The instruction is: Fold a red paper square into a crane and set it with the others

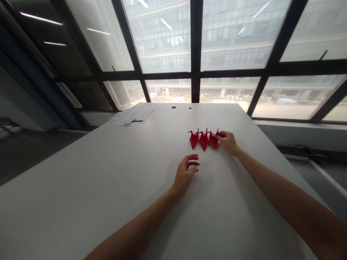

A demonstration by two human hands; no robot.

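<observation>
Three red origami cranes stand side by side in a row on the white table (121, 173): a left crane (193, 139), a middle crane (204, 141) and a right crane (213, 140). My right hand (228, 141) pinches the right crane at its right side, near the upright tip. Nearer to me, my left hand (187, 169) hovers just below the row with fingers curled apart and nothing in them. It does not touch any crane.
White papers (132, 115) lie at the table's far left, with a dark pen-like item (138, 121) on them. Two round holes, one a dark grommet (174, 107), sit near the far edge. Tall windows with a black frame (195, 50) rise behind the table.
</observation>
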